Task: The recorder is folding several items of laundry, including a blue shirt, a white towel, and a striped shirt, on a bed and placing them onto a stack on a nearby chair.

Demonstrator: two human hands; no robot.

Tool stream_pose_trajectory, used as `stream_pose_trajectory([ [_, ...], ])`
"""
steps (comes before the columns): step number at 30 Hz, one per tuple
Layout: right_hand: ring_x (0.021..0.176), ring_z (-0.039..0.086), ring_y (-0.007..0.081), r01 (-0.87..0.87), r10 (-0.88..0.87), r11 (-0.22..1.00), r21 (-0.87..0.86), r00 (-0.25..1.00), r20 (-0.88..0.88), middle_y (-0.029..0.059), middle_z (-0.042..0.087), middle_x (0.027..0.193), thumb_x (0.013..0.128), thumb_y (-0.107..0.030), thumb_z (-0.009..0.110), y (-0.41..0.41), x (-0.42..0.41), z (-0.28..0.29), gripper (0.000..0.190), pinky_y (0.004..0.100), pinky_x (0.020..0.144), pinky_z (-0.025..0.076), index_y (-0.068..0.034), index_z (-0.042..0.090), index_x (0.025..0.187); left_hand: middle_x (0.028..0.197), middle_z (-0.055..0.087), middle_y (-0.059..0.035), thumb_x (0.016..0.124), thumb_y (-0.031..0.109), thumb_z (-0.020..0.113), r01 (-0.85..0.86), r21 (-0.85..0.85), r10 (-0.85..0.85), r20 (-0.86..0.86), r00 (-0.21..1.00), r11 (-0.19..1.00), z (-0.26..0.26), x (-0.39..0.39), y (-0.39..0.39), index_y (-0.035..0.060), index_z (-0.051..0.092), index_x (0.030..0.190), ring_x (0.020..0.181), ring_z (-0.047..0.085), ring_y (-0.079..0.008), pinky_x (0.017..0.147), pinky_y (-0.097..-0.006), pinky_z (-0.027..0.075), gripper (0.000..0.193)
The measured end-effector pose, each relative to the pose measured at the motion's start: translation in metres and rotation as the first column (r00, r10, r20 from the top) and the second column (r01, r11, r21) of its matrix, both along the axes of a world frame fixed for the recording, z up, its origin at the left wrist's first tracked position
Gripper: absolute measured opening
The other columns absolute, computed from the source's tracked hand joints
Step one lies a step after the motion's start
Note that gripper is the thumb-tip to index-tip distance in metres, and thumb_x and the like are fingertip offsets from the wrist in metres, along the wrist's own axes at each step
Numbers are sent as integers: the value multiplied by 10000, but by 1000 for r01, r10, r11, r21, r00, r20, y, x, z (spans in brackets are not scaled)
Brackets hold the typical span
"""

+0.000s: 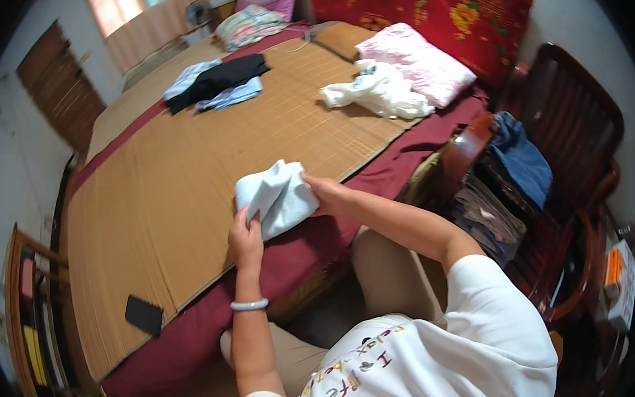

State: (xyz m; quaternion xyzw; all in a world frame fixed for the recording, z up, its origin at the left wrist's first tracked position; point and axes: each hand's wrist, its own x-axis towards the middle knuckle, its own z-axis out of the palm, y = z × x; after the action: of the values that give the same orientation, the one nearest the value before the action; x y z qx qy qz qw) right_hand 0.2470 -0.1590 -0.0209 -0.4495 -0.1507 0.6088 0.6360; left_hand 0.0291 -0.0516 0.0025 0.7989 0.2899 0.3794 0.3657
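A folded light-blue cloth item is held between my two hands above the near edge of the bed mat. My left hand, below a pale bangle on the wrist, pinches its left lower corner. On the opposite side, my right hand grips the cloth's right edge, with some fingers hidden beneath it. One loose flap stands up from the top of the bundle. Under the mat, a dark red sheet hangs over the bedside.
A black phone-like flat object lies at the mat's near left. Dark and blue clothes lie farther back. A white garment rests beside a pink folded quilt. Right of me, a wooden chair holds jeans and folded clothes.
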Motion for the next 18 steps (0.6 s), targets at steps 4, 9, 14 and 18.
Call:
stream_pose_trajectory([
  [4, 1131, 584, 206, -18, 47, 991, -134, 974, 219, 34, 609, 1238, 945, -355, 617, -9, -31, 36, 430, 447, 930, 482, -159, 520, 1315, 1067, 668, -88, 999, 229, 561, 52, -459, 135, 366, 921, 887, -1, -11, 16, -30, 614, 1151, 1008, 601, -161, 871, -320, 471, 305],
  [9, 1040, 608, 175, 79, -44, 984, -162, 977, 211, 1, 632, 1128, 855, -105, 693, -9, -28, 38, 381, 401, 854, 506, -184, 552, 1201, 1255, 589, -110, 994, 219, 564, 399, -714, 353, 657, 667, 576, -2, -14, 28, -30, 506, 1270, 1123, 582, -226, 951, -381, 487, 376],
  [14, 937, 643, 146, 168, -182, 982, 83, 957, 224, 22, 663, 1058, 889, -76, 650, -36, -10, 92, 267, 331, 778, 532, -130, 576, 1140, 1180, 625, -75, 922, 166, 656, 453, -801, 427, 594, 682, 392, 2, -24, 33, 44, 545, 1233, 1077, 621, -222, 905, -385, 536, 352],
  [18, 881, 652, 116, 168, -247, 951, 260, 919, 307, 18, 673, 1032, 900, -89, 646, -88, 12, 160, 289, 267, 727, 539, -98, 582, 1181, 1129, 666, -78, 914, 206, 667, 493, -805, 309, 586, 749, 331, -2, -22, 27, 76, 613, 1158, 1095, 615, -235, 1011, -389, 478, 282],
])
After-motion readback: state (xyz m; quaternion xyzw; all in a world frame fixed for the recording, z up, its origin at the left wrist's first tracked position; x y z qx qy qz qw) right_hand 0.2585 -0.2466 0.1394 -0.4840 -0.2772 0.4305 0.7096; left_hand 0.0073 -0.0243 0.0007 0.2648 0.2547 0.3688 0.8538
